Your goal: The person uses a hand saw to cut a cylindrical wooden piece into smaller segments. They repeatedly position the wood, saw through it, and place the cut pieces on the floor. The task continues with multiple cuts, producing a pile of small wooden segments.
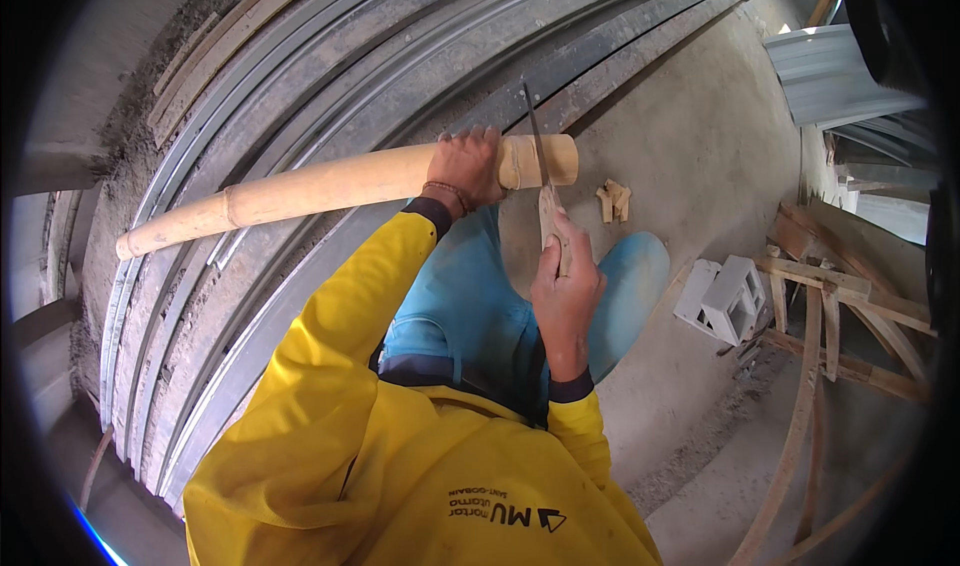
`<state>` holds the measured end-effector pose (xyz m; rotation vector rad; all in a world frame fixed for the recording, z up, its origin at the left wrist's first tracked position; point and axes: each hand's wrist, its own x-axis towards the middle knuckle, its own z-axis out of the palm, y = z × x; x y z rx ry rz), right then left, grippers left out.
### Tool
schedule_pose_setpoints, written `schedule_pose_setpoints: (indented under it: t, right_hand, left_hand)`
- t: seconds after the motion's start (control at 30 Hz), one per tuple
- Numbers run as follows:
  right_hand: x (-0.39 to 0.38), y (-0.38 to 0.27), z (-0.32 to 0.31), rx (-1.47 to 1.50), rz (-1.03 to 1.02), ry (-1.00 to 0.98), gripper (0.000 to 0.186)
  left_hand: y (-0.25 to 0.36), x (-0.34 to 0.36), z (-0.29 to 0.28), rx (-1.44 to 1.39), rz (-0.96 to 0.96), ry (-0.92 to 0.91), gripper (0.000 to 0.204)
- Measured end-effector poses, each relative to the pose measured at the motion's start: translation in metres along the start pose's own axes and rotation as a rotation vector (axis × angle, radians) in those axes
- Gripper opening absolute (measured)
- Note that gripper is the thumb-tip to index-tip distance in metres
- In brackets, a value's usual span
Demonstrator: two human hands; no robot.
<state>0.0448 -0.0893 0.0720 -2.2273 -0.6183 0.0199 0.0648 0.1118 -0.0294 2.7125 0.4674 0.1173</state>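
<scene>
A thick, pale bamboo pole (330, 183) lies across the stacked metal lengths, its right end jutting out over the floor. My left hand (466, 169) is wrapped round it just left of the node near that end. In my right hand (566, 274) is the wooden handle of a handsaw (533, 116). The saw's narrow dark blade crosses the bamboo a short way in from the right end. Whether the teeth have cut into it cannot be made out. A few small offcuts (613, 201) of bamboo or wood rest on the floor to the right.
Long metal channels (390, 71) and planks run curving along the left and far side. At the right stand a pale hollow block (735, 301) and a wooden trestle frame (825, 286). Corrugated metal sheeting (840, 74) is at the far right. My bent knee (630, 276) is close by the saw.
</scene>
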Motion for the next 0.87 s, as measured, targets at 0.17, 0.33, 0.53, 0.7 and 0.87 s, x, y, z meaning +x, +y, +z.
schedule_pose_setpoints:
  t: [0.17, 0.33, 0.53, 0.7, 0.87]
  right_hand:
    - [-0.016, -0.004, -0.001, -0.034, -0.015, -0.032, 0.033]
    - [-0.077, -0.025, -0.035, -0.135, 0.028, -0.043, 0.032]
    - [0.014, -0.018, 0.005, -0.135, 0.027, -0.131, 0.040]
    - [-0.056, -0.012, -0.027, -0.076, -0.057, -0.009, 0.033]
    - [-0.016, -0.009, -0.015, -0.054, 0.046, -0.134, 0.031]
  left_hand:
    - [0.000, -0.003, -0.001, 0.011, -0.003, -0.018, 0.063]
    - [-0.001, 0.001, -0.003, -0.003, 0.008, -0.011, 0.061]
    - [0.000, 0.003, 0.006, -0.014, 0.014, 0.033, 0.053]
    - [-0.001, 0.003, -0.005, 0.004, -0.013, -0.063, 0.051]
    - [-0.006, 0.003, 0.000, -0.040, 0.001, -0.090, 0.055]
